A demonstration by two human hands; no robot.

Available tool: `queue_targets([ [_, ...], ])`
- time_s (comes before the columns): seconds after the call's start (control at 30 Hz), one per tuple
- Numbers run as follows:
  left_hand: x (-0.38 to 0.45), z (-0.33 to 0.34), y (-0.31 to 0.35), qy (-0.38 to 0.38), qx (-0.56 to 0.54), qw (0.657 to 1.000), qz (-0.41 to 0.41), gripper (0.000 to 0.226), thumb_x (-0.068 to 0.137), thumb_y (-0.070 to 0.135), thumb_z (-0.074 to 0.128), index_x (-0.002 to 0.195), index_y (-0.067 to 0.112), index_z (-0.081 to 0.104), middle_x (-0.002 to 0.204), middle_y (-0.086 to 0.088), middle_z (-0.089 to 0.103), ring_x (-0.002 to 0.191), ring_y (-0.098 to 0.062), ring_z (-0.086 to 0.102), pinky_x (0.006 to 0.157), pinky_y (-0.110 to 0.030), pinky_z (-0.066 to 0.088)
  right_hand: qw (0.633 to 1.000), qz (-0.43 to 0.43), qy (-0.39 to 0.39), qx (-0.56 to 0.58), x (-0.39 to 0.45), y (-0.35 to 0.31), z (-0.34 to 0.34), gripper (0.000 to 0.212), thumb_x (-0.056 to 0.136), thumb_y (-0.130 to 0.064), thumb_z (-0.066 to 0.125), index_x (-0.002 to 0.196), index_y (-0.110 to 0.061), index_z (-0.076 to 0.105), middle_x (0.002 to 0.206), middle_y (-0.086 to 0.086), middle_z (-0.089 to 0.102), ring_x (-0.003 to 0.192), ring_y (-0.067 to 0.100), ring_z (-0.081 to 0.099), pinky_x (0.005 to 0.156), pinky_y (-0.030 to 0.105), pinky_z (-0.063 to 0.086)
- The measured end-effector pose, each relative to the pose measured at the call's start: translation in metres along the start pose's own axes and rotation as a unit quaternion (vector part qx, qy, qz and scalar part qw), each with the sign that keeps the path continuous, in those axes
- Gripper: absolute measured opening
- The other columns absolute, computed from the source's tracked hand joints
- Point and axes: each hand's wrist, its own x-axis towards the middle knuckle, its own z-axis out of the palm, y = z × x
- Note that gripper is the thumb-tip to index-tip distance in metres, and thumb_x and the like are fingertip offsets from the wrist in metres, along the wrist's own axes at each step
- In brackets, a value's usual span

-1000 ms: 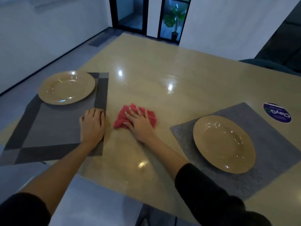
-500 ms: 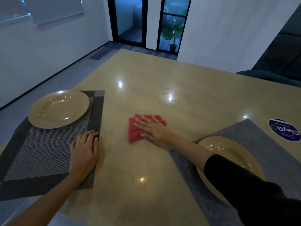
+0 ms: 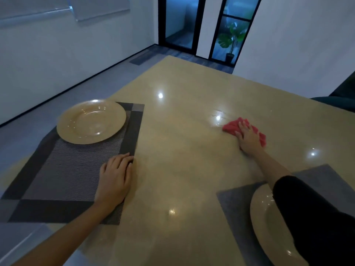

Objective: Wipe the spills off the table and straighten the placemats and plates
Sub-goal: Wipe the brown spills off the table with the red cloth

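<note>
1. Right hand (image 3: 249, 138): palm down, fingers (image 3: 244, 125) spread and pressed flat onto the red cloth (image 3: 232, 127). Not a pinch; the cloth is pinned between palm and table (image 3: 182, 169). Red fabric shows past the fingertips on the far-left side and again past the outer edge of the hand on the right.
2. Cloth location: on bare tabletop in the far-right part of the surface, well apart from both placemats. A glossy streak with a light reflection lies just beyond the cloth.
3. Right forearm runs back toward the camera; its black sleeve (image 3: 315, 221) crosses over the near-right plate (image 3: 269, 227) and hides much of it.
4. Left hand (image 3: 115, 179): open, palm down, fingers together, resting flat on the near-right part of the woven placemat (image 3: 67, 169). The fingertips reach the dark border at the mat's right edge. It grips nothing.
5. Woven placemat: grey centre, darker border, lying skewed to the table edge, with its left part overhanging the edge.
6. Far-left plate (image 3: 91, 121): tan, glossy, sitting on the far part of the woven placemat, with its rim projecting past the mat's far-left side.
7. Grey placemat (image 3: 236, 204): plain, at the near right, also turned at an angle to the table edge; the near-right plate sits on it.
8. Background: potted plant (image 3: 231, 43) behind a dark-framed glass door.
</note>
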Motion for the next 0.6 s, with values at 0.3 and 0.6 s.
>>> queue_targets([
  [0.3,0.003,0.005,-0.003,0.004,0.011,1.000,-0.005,0.040,0.098,0.037,0.027,0.119,0.025,0.058,0.127,0.008,0.057,0.121,-0.007,0.045,0.101,-0.028,0.025,1.000,0.003,-0.013,-0.024,0.080,-0.068,0.024,0.054,0.100,-0.036,0.030,0.149,-0.016,0.023,0.159,0.004,0.019,0.147,0.026,0.012,0.115,0.055,0.008],
  [0.6,0.005,0.006,-0.008,-0.002,0.020,1.000,0.001,0.041,0.098,0.039,0.026,0.120,0.027,0.059,0.128,0.010,0.056,0.121,-0.006,0.045,0.100,-0.025,0.023,0.974,-0.211,-0.079,-0.016,0.033,-0.160,0.039,0.060,0.095,-0.051,0.021,0.149,-0.026,0.025,0.158,-0.004,0.019,0.147,0.016,0.010,0.115,0.048,0.007],
])
